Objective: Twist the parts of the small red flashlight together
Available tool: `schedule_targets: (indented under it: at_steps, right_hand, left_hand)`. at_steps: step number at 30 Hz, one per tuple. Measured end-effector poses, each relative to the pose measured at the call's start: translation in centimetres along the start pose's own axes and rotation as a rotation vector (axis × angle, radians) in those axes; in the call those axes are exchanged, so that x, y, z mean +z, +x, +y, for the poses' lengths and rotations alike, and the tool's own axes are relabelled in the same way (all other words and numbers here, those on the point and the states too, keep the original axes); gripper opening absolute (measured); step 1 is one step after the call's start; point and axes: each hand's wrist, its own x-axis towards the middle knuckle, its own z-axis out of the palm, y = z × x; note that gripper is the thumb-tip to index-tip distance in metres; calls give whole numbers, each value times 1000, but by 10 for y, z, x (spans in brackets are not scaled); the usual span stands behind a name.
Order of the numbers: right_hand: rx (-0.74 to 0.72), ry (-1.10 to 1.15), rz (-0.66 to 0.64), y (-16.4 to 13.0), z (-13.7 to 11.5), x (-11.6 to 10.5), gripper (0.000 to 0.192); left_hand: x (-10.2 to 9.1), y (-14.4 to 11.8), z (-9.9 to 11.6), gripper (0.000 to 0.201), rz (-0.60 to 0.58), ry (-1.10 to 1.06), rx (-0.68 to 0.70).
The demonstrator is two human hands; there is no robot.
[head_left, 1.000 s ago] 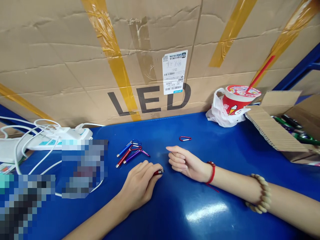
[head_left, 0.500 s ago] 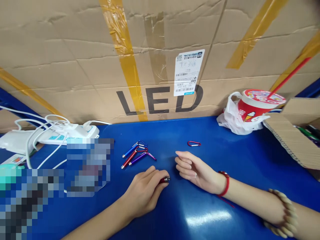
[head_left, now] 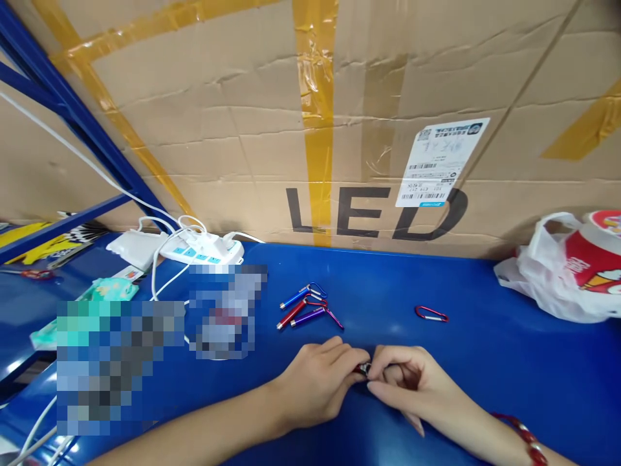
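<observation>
Both hands meet over the near part of a glossy blue surface. The left hand holds a small dark red item with a silvery metal end; its fingers are closed around it, and only the metal end and a sliver of red show beyond the thumb and index finger. The right hand is directly opposite, thumb and index finger drawn narrow at that metal end; whether they grip it cannot be told. A red cord bracelet with beads is at the right wrist.

Just beyond the left hand, three slim metal tubes lie grouped on the surface: one blue, one red and one purple. Each has a carabiner clip of matching colour at its far end. A separate red carabiner with a silver gate lies flat beyond the right hand, well apart from the group.

A large brown cardboard box marked "LED" stands along the back edge, bearing a white printed label. A white power strip with plugged cables is at back left. At far right, a white plastic bag is around a red and white paper cup.
</observation>
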Motion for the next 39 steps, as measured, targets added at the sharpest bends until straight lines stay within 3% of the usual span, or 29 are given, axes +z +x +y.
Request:
schedule_targets:
  at_steps: [9,14,28,35,39]
  right_hand:
    - [-81,-73,57,-3,10,-1,28]
    - [-17,-81,79,-1,7,-2,34]
    - [-14,-61,325,4,10,7,42]
    - [-89,-151,385,2,9,6,37]
    - [-250,-269,443,-2,4,5,31]
  left_hand:
    - [-1,1,1,23,-69,26,-23]
    - [-1,0,5,22,-59,84,-69]
    - [-2,-2,6,21,-23,147,-137]
    - [-1,-1,7,18,4,134,-109]
    - [-2,0,9,15,-12,118,-149]
